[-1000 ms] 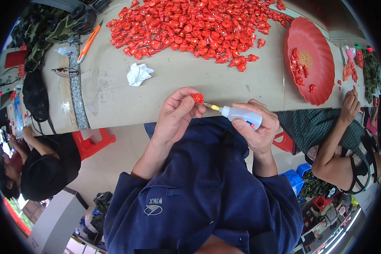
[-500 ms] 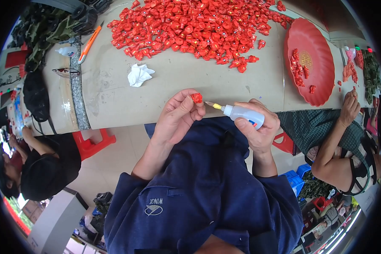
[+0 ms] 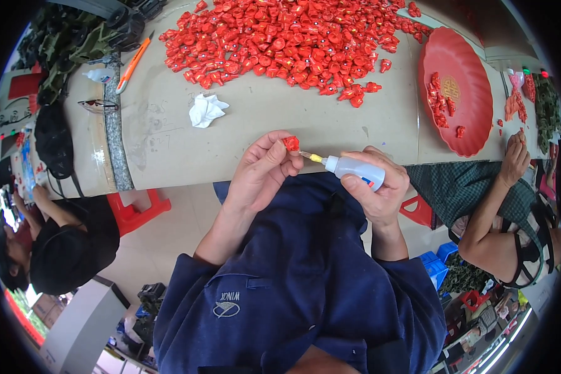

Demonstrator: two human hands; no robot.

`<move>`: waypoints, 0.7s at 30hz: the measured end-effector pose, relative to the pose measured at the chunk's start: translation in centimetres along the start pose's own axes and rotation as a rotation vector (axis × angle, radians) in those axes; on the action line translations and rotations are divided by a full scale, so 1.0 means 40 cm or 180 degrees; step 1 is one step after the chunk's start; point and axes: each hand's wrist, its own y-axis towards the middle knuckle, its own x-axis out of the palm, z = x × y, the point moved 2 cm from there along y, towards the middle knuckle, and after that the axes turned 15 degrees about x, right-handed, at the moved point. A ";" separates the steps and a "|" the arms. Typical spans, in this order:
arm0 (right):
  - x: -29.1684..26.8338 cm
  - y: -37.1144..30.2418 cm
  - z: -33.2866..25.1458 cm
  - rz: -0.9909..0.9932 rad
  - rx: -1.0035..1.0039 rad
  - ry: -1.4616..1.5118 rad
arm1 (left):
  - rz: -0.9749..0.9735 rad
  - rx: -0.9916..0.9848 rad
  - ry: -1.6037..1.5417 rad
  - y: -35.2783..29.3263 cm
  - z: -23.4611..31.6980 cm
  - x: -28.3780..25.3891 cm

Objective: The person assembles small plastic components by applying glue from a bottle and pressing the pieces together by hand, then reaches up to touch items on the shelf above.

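Between thumb and fingers, my left hand (image 3: 263,167) pinches a small red plastic part (image 3: 291,143) just in front of the table's near edge. My right hand (image 3: 380,186) is wrapped round a translucent squeeze bottle (image 3: 359,172) with a white collar and a yellow-based needle tip. That tip points left and reaches the lower edge of the red part; whether it touches is too small to tell. Beyond my hands, a large pile of similar red parts (image 3: 280,43) covers the far middle of the table.
A crumpled white tissue (image 3: 207,111) lies left of the pile. Farther left are an orange cutter knife (image 3: 133,65), glasses (image 3: 98,106) and a black cap (image 3: 53,143). At right, a scalloped red tray (image 3: 474,106) holds several red parts. People sit on both sides.
My right hand has moved slightly left with the squeeze bottle, bringing its tip up to the red part. The left hand has barely moved.
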 end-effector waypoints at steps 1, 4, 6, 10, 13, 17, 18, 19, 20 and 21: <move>0.000 0.000 0.000 -0.0002 -0.0010 0.0006 | -0.0002 -0.0002 0.0000 0.000 0.000 0.001; -0.002 0.001 0.003 0.0009 0.0000 -0.0016 | 0.0034 0.0007 0.0012 0.000 0.000 0.003; -0.003 0.001 0.003 0.0018 -0.0006 -0.0016 | 0.0016 0.0020 0.0025 0.000 -0.001 0.000; 0.000 -0.004 0.002 0.0144 0.0213 0.0042 | 0.0014 -0.0001 0.0030 0.001 -0.001 0.000; 0.000 -0.001 -0.001 0.0158 0.0211 0.0041 | 0.0025 0.0002 0.0015 0.003 0.000 0.000; -0.009 -0.001 0.001 0.0020 0.0107 0.0029 | 0.0000 -0.0032 -0.0041 0.001 0.004 0.000; -0.009 0.001 0.000 0.0089 0.0300 0.0213 | 0.0015 -0.0054 -0.0065 0.001 0.004 0.000; -0.008 0.003 0.001 0.0157 0.0492 0.0399 | 0.0007 -0.0056 -0.0065 0.000 0.006 0.000; 0.000 0.006 0.002 0.0162 0.0485 0.0397 | 0.0019 -0.0075 -0.0071 -0.003 0.009 0.000; 0.008 0.011 0.008 0.0240 0.0653 0.0503 | 0.0025 -0.0101 -0.0079 -0.006 0.011 0.001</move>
